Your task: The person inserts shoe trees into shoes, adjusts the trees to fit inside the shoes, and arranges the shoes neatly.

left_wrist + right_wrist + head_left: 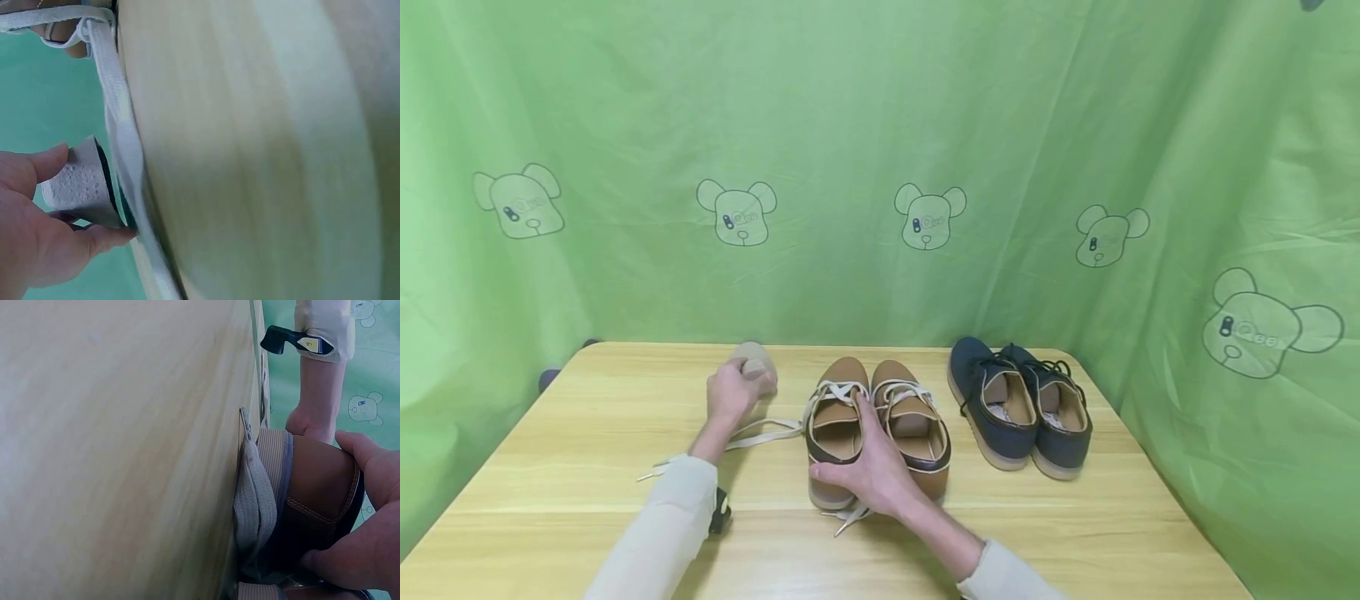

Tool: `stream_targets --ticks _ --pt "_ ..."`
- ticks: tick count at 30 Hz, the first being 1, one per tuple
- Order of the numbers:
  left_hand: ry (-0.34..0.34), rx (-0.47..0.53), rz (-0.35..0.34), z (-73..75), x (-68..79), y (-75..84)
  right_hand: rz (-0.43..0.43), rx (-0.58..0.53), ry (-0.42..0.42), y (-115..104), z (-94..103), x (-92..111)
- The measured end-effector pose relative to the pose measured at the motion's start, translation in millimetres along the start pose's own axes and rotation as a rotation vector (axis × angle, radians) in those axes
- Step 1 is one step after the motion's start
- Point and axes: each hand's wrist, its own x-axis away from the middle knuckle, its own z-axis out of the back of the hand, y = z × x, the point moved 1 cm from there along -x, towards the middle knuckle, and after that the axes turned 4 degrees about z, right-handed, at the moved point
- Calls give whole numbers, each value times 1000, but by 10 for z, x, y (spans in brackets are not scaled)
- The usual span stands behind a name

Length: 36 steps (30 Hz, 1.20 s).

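Toward the back left of the table, my left hand pinches a small beige-grey piece with a rounded end. In the left wrist view this piece looks curved and speckled, with a dark edge, between thumb and fingers; its kind I cannot tell. A pair of brown shoes stands side by side, toes away from me: a left one and a right one, both with whitish laces. My right hand grips the left brown shoe across its heel and opening, covering part of both shoes.
A loose whitish lace trails left from the brown shoes, under my left wrist. Another lace end lies by the heels. Two navy shoes with dark laces stand to the right. A green curtain hangs behind the wooden table.
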Motion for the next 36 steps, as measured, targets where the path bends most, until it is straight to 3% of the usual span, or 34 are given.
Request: stream_targets --ticks 22,36 --pt "11 128 49 144 41 41 8 6 -2 9 0 1" --pt "-49 250 23 264 179 172 13 6 2 8 2 5"
